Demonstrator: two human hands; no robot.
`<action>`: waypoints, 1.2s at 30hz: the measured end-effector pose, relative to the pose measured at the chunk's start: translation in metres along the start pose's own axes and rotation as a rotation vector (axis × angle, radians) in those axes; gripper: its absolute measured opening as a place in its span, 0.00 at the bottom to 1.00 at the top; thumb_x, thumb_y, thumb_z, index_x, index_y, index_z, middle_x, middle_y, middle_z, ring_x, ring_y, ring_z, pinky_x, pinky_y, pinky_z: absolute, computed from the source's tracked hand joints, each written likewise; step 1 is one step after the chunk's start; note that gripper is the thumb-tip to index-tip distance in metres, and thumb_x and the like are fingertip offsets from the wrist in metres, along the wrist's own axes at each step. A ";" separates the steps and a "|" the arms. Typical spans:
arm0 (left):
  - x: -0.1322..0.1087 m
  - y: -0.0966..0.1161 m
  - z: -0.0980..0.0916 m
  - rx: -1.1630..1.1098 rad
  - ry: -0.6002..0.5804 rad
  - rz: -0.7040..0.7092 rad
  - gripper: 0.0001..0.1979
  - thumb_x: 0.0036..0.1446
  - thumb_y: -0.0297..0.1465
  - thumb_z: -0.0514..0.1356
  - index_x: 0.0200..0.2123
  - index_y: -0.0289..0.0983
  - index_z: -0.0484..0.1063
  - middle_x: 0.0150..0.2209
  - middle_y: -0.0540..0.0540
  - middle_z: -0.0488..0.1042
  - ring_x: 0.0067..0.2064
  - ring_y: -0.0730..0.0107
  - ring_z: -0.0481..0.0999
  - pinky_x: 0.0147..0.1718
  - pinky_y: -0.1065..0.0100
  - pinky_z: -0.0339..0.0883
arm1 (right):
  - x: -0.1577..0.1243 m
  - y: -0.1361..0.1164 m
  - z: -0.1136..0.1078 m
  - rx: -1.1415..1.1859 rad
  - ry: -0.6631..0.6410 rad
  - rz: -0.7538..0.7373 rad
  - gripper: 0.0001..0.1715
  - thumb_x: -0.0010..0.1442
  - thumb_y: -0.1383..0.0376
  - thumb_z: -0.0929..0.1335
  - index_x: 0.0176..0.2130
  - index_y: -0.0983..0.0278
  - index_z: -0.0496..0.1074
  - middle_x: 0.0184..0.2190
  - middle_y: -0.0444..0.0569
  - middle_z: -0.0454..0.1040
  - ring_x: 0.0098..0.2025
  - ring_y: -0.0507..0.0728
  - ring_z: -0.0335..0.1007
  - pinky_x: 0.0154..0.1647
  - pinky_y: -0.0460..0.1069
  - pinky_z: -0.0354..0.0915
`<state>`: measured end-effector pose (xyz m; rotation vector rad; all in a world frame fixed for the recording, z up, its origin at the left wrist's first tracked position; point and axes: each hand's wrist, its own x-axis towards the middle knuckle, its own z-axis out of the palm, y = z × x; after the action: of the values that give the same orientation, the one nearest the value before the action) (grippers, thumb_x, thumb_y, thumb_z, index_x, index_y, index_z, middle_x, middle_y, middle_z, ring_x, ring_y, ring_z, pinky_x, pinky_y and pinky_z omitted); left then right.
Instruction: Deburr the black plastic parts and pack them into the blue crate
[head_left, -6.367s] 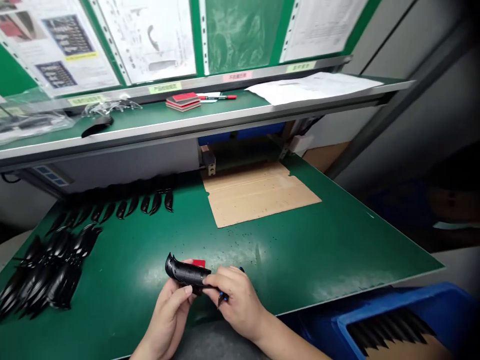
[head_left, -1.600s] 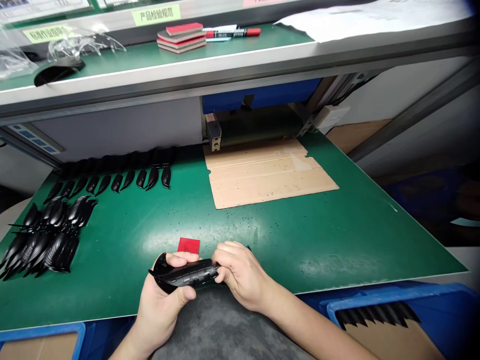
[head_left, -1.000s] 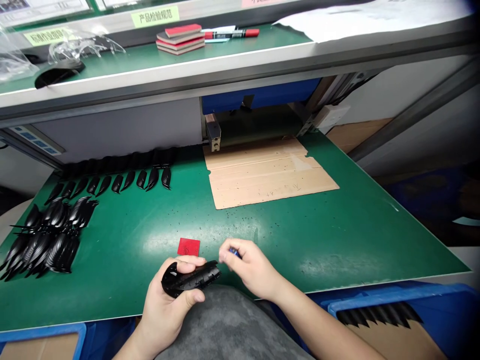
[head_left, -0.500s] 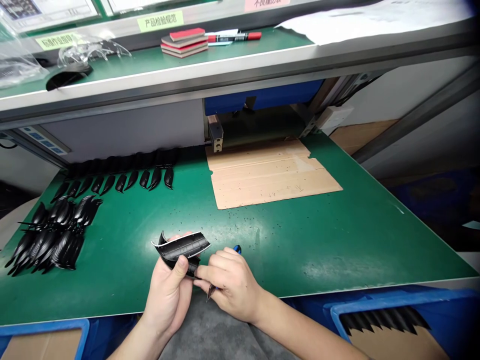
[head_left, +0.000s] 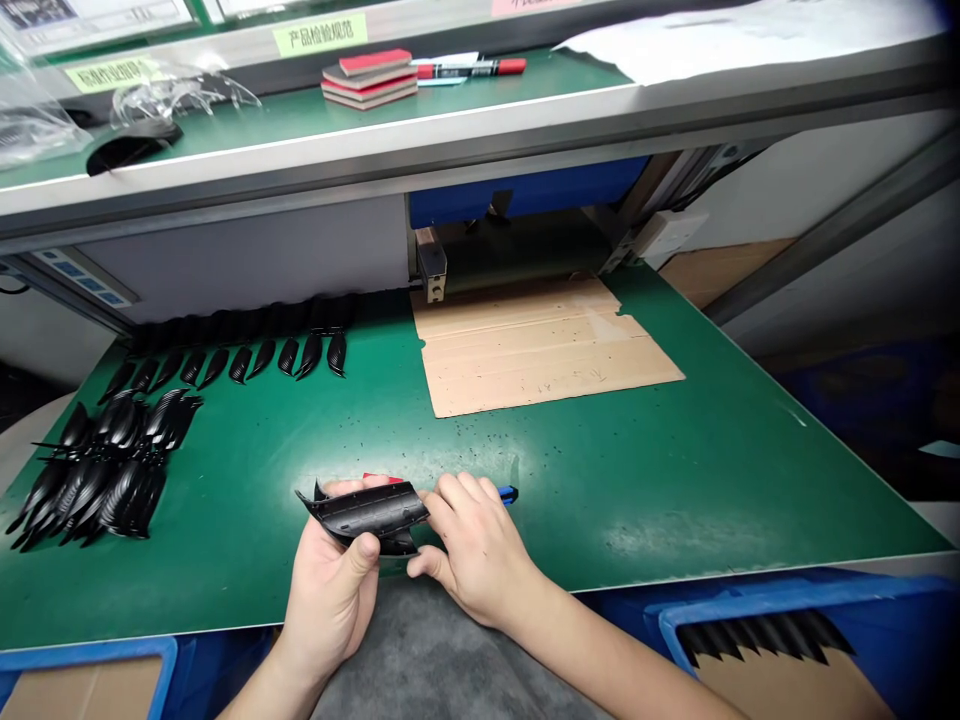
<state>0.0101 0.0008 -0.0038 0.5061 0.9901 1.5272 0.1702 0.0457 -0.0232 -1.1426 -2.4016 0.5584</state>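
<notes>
A green anti-static bench mat (head_left: 637, 470) fills the view, with a tan cardboard sheet (head_left: 540, 350) lying on it, and a grey-edged shelf (head_left: 375, 140) runs above, carrying a stack of about three red-topped pads (head_left: 369, 78), one red-capped marker (head_left: 469, 68) and loose white paper (head_left: 750, 25). Two blue crates sit along the near edge, the right one (head_left: 772, 610) holding black parts. On the mat's left lie a row of about ten curved black plastic pieces (head_left: 240, 365) and a heap too tangled to count (head_left: 97, 480). Over the mat, the left hand (head_left: 330, 600) grips one more piece, a black ribbed plastic shell (head_left: 367, 512) — long, curved and hook-tipped — with the thumb pressed on its near side. The right hand's fingers (head_left: 457, 510) touch the shell's right end, and a blue tool handle (head_left: 508, 493) pokes out beyond them — whether that hand clenches it, I cannot tell. The shell nearly hides a red square (head_left: 375, 477) on the mat.
</notes>
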 end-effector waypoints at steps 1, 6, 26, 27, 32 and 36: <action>0.000 0.000 0.000 0.004 -0.018 0.000 0.20 0.47 0.33 0.69 0.44 0.40 0.68 0.46 0.42 0.74 0.50 0.59 0.73 0.50 0.57 0.67 | 0.000 0.000 0.000 -0.016 -0.006 -0.002 0.44 0.58 0.37 0.45 0.43 0.63 0.69 0.34 0.52 0.66 0.35 0.59 0.56 0.35 0.53 0.50; 0.001 0.002 -0.002 0.001 -0.022 -0.005 0.20 0.47 0.32 0.69 0.43 0.41 0.69 0.45 0.42 0.74 0.48 0.60 0.74 0.48 0.57 0.69 | 0.001 0.000 0.002 -0.065 -0.029 -0.024 0.37 0.62 0.41 0.48 0.31 0.63 0.67 0.30 0.49 0.65 0.33 0.57 0.54 0.32 0.52 0.47; 0.001 0.003 0.004 -0.125 0.030 -0.045 0.19 0.47 0.33 0.69 0.42 0.44 0.69 0.44 0.47 0.74 0.49 0.63 0.73 0.47 0.63 0.70 | 0.002 -0.011 0.004 0.534 0.060 0.091 0.39 0.57 0.35 0.50 0.38 0.63 0.64 0.35 0.49 0.66 0.38 0.57 0.61 0.42 0.53 0.59; 0.001 0.003 0.003 -0.134 0.033 -0.047 0.19 0.46 0.33 0.69 0.43 0.44 0.69 0.45 0.47 0.74 0.48 0.64 0.73 0.46 0.64 0.70 | 0.002 -0.013 0.005 0.521 0.067 0.092 0.40 0.57 0.35 0.48 0.39 0.63 0.65 0.36 0.50 0.66 0.39 0.58 0.61 0.43 0.54 0.58; 0.001 0.002 -0.001 -0.148 0.022 -0.045 0.20 0.46 0.32 0.70 0.43 0.45 0.68 0.45 0.48 0.73 0.49 0.63 0.73 0.49 0.62 0.69 | 0.004 -0.015 0.009 0.489 0.062 0.095 0.40 0.58 0.36 0.46 0.35 0.62 0.63 0.33 0.49 0.64 0.36 0.57 0.59 0.41 0.53 0.57; 0.001 0.001 -0.001 -0.128 0.017 -0.020 0.21 0.46 0.31 0.70 0.43 0.44 0.68 0.44 0.47 0.73 0.49 0.64 0.72 0.49 0.61 0.69 | 0.006 -0.005 0.010 0.716 -0.122 -0.031 0.36 0.59 0.36 0.49 0.27 0.62 0.59 0.25 0.43 0.59 0.28 0.52 0.56 0.30 0.48 0.54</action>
<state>0.0081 0.0011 -0.0034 0.3927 0.9013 1.5678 0.1583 0.0455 -0.0277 -0.7602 -2.0150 1.3630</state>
